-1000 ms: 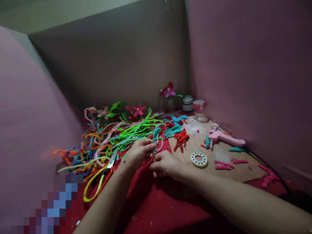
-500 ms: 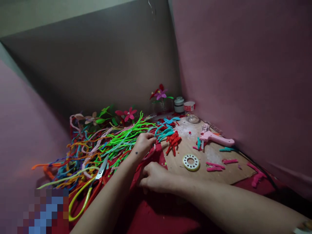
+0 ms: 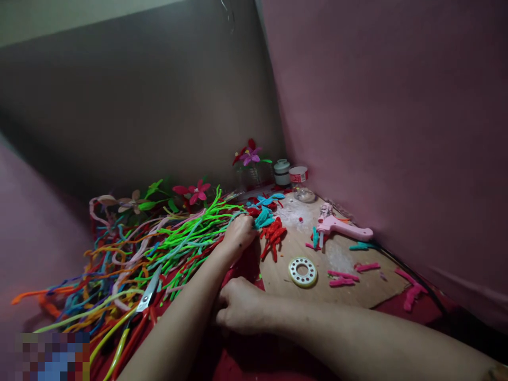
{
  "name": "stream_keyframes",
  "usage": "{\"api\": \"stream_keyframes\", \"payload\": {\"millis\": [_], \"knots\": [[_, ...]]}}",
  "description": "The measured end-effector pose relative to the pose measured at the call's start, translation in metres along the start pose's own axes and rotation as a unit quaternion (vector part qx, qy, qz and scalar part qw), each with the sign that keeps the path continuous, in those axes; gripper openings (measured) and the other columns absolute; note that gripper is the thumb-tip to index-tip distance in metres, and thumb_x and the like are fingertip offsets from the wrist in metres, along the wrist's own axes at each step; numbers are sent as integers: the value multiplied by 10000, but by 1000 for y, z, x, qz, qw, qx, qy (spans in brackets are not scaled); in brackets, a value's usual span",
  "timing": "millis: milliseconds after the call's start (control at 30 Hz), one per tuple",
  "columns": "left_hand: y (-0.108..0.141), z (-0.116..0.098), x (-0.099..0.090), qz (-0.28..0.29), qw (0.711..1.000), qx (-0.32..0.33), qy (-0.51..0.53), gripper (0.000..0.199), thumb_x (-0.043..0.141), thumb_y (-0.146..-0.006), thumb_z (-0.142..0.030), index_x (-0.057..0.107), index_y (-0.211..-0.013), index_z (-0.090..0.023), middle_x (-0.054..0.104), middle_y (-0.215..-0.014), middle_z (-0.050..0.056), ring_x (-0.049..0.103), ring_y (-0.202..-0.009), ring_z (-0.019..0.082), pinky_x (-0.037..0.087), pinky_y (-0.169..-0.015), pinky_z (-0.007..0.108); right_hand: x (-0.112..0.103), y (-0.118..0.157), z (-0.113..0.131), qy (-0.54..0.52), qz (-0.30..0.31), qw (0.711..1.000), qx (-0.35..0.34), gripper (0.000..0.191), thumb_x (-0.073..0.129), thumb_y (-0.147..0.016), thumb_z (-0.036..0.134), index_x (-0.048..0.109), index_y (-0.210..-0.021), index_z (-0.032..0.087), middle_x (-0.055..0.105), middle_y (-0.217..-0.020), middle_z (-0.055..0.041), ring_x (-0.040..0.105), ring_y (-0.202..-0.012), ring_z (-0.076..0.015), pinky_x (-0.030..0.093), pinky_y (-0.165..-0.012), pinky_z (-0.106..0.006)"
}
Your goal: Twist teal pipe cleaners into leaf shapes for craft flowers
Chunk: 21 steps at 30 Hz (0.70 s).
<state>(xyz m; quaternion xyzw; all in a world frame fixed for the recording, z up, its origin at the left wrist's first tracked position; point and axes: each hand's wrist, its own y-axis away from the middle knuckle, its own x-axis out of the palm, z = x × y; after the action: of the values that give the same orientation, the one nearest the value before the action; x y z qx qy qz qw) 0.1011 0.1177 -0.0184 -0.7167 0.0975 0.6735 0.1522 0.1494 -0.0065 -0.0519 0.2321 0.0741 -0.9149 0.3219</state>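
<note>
My left hand [image 3: 241, 232] is closed at the near edge of the teal pipe-cleaner pieces [image 3: 264, 217], fingers curled; what its fingertips grip is hidden. Below it my right hand [image 3: 239, 307] is curled closed over the red cloth [image 3: 254, 264], and anything between its fingers cannot be made out. A bundle of green pipe cleaners [image 3: 190, 227] lies left of my left hand. Red pipe-cleaner pieces [image 3: 273, 238] rest just right of it on the brown board [image 3: 278, 275]. Scissors [image 3: 148, 293] with yellow and red handles lie left of my left forearm.
A pink glue gun [image 3: 345, 227], a tape roll [image 3: 302, 272] and pink pieces [image 3: 343, 278] are on the board. Pipe-cleaner flowers [image 3: 198, 191] and a grey jar [image 3: 282, 172] stand along the back. A pink wall [image 3: 377, 132] rises on the right.
The view has shifted, moving the scene left. My left hand has moved against the teal pieces, which look more bunched. My right hand stays curled below it.
</note>
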Motion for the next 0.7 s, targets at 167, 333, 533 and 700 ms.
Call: {"api": "stream_keyframes", "payload": {"millis": [167, 333, 533, 700], "knots": [[3, 1, -2, -30, 999, -22, -29, 203, 486, -730, -241, 667, -802, -182, 651, -853, 102, 598, -820, 228, 408, -680, 279, -1, 1, 1, -10, 0, 1000, 2, 190, 504, -621, 231, 666, -684, 155, 650, -611, -11, 558, -531, -108, 316, -414, -150], [2, 5, -4, -53, 998, -24, -12, 195, 502, -726, -262, 665, -806, -190, 655, -840, 92, 599, -805, 224, 402, -675, 276, -1, 0, 1, -12, 2, 1000, -7, 178, 497, -628, 212, 660, -669, 153, 642, -597, -10, 545, -517, -104, 313, -409, -155], [10, 0, -9, -62, 996, -15, 59, 262, 469, -762, -303, 656, -869, -154, 653, -842, 81, 583, -798, 193, 393, -692, 259, 0, -1, 0, -12, 1, 1000, -6, 179, 497, -623, 192, 664, -670, 150, 640, -591, -9, 534, -501, -102, 301, -403, -159], [18, -16, -11, 38, 988, 23, 149, 360, 490, -725, -455, 656, -662, -141, 589, -526, 5, 552, -527, 138, 365, -497, 216, 1, -2, -2, -6, 7, 1000, -1, 209, 519, -607, 157, 682, -737, 139, 655, -636, -19, 528, -501, -100, 316, -422, -160]]}}
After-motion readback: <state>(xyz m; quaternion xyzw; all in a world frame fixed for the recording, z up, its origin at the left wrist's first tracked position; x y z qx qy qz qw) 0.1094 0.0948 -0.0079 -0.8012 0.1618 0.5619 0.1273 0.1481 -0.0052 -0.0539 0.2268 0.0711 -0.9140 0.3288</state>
